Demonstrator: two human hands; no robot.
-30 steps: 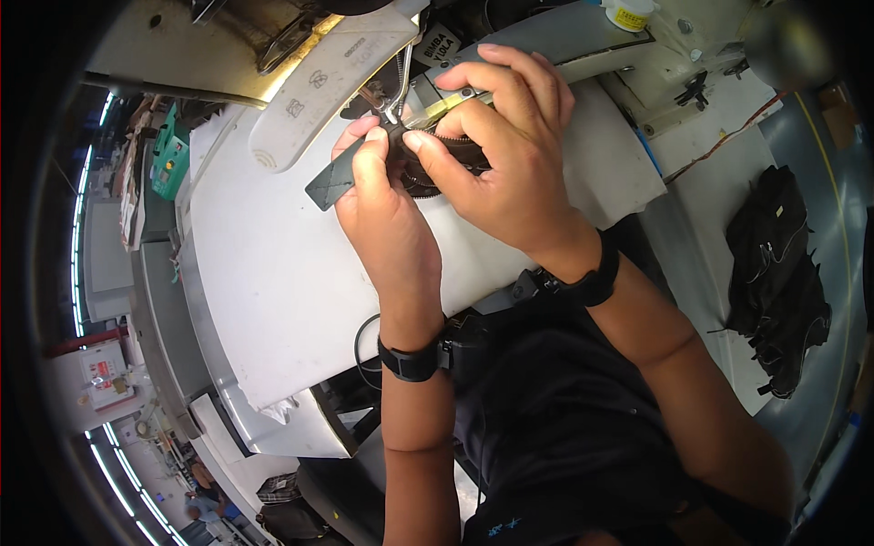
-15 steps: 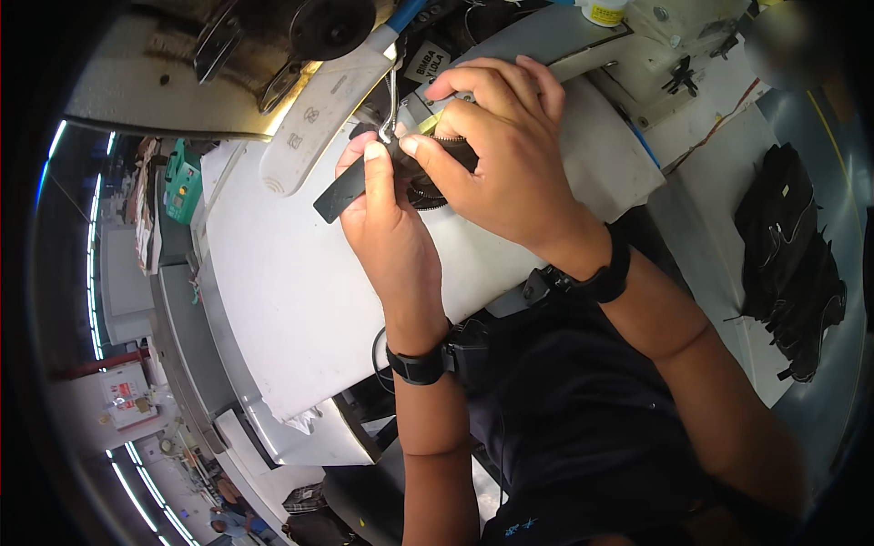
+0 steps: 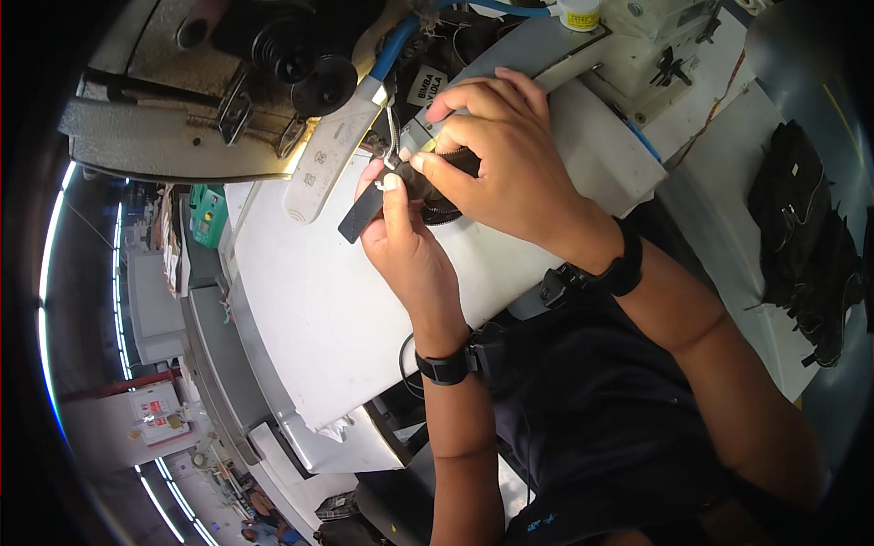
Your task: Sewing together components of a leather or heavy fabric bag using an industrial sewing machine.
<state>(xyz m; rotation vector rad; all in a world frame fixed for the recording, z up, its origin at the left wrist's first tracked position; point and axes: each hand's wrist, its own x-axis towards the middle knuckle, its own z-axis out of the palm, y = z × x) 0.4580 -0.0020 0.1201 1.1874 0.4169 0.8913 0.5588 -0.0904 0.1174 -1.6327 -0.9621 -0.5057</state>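
Observation:
At the sewing machine's presser foot [image 3: 393,136], my left hand [image 3: 410,250] pinches a dark brown piece with zipper teeth [image 3: 442,209], thumb on top. A flat dark grey tab [image 3: 362,217] sticks out leftward from that grip. My right hand [image 3: 519,177] is curled over the same piece, thumb and bent index finger close to the foot, other fingers arched over the metal plate [image 3: 414,136]; much of what lies under it is hidden. A pale elongated bar with a light [image 3: 323,159] stands just left of the foot.
The machine's head [image 3: 182,127] overhangs the white worktop [image 3: 300,309]. Dark fabric pieces [image 3: 797,227] lie at the right. A white jar [image 3: 578,14] stands at the back, a green box [image 3: 209,218] at the left. People [image 3: 264,523] are in the far lower-left background.
The whole view has shifted, with hands and machine appearing further right and lower. The dark tab now slants more steeply. Both hands keep their grip on the zippered piece.

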